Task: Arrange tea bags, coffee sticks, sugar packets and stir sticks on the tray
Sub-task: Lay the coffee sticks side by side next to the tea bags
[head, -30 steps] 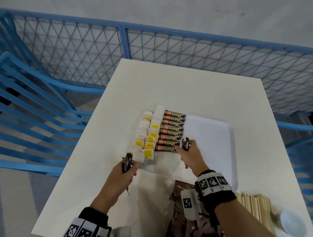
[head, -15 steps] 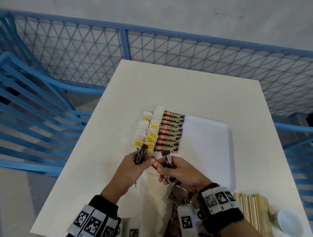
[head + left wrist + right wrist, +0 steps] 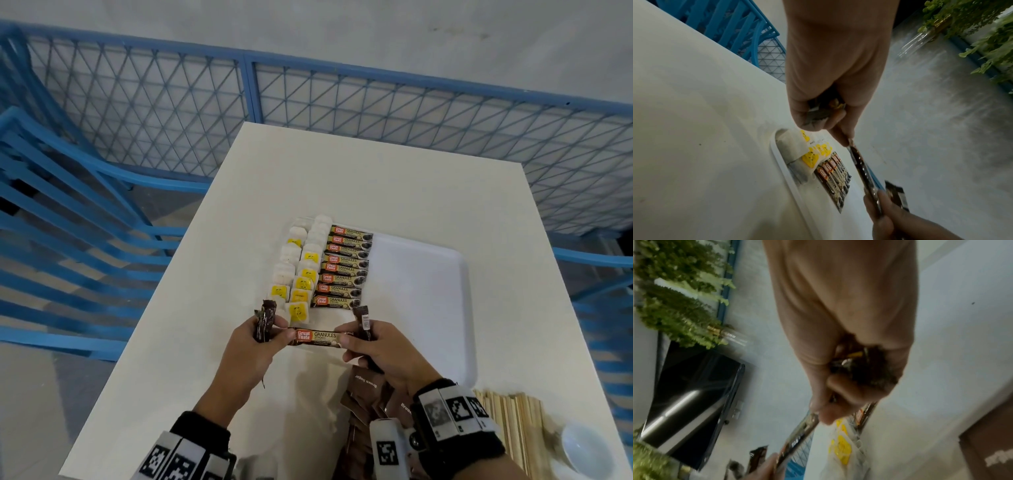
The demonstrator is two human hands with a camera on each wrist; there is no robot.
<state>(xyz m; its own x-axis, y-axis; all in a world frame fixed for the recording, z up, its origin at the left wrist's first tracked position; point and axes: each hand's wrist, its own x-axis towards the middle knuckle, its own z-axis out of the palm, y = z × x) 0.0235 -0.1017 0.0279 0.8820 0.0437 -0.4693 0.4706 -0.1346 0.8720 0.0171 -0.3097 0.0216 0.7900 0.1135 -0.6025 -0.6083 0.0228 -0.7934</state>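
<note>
Two hands share one flat, glossy brown-and-gold foil coffee stick [image 3: 320, 337], held level low in the middle of the head view, just below the column of eight matching sticks [image 3: 345, 267] already lying on the white plastic tray [image 3: 421, 298]. Your left hand [image 3: 248, 356] pinches the stick's left end between thumb and fingertips while its other fingers curl round a bundle of spare dark sticks [image 3: 264, 321] standing upright. Your right hand [image 3: 385, 354] pinches the right end and likewise keeps a spare dark stick [image 3: 363, 322] tucked in its curled fingers. So each grip is closed, with sticks in both.

To finish this step well, I would lower the stick flat into the gap just below the lowest stick of the column, logo end to the left like its neighbours, edges parallel and ends lined up. Release both ends together so the slick foil does not skid or pivot on the smooth tray.

Left of the column sit two columns of soft white paper tea bags with yellow tags [image 3: 301, 274], slightly puffy and overlapping. At the bottom of the frame, on the pale matte surface [image 3: 308, 178], lie matte brown paper sugar packets [image 3: 364, 394] in a loose heap and thin pale wooden stir sticks [image 3: 510, 421] to the lower right.
</note>
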